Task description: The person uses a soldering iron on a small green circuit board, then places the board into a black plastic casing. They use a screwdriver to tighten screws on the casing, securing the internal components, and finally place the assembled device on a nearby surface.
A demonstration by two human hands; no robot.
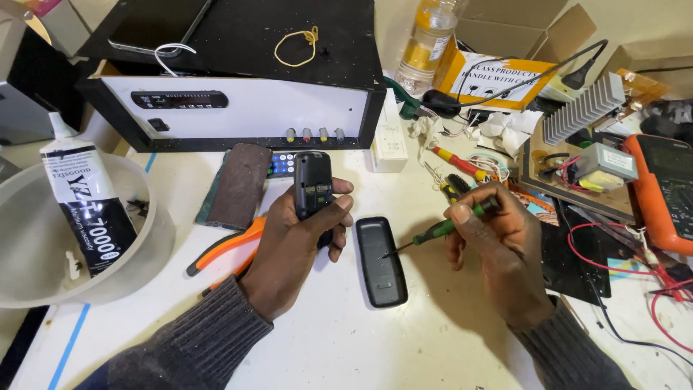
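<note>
Bench scene, seen from above the worker's arms. The left hand [292, 242] is closed around one small black handset [312, 189], held upright above the white table [346, 339] near its middle, open back facing up. The right hand [498, 238] grips one green-handled screwdriver [440, 230]; its tip touches the upper part of one black back cover [381, 261], which lies flat on the table between the two hands, just right of the left hand's fingers. One pair of orange-handled pliers [227, 249] lies partly under the left hand. Toward the far edge stands one white-fronted box with a black top [245, 108], carrying one yellow rubber band [296, 45]. At the left edge, one pale round tub [155, 238] holds one glue tube [86, 198]. One red-and-yellow screwdriver [458, 162] lies beyond the right hand. At the right edge sit one orange multimeter [664, 191] and one finned heat sink [583, 108]; one plastic bottle [427, 43] stands at the far edge.
</note>
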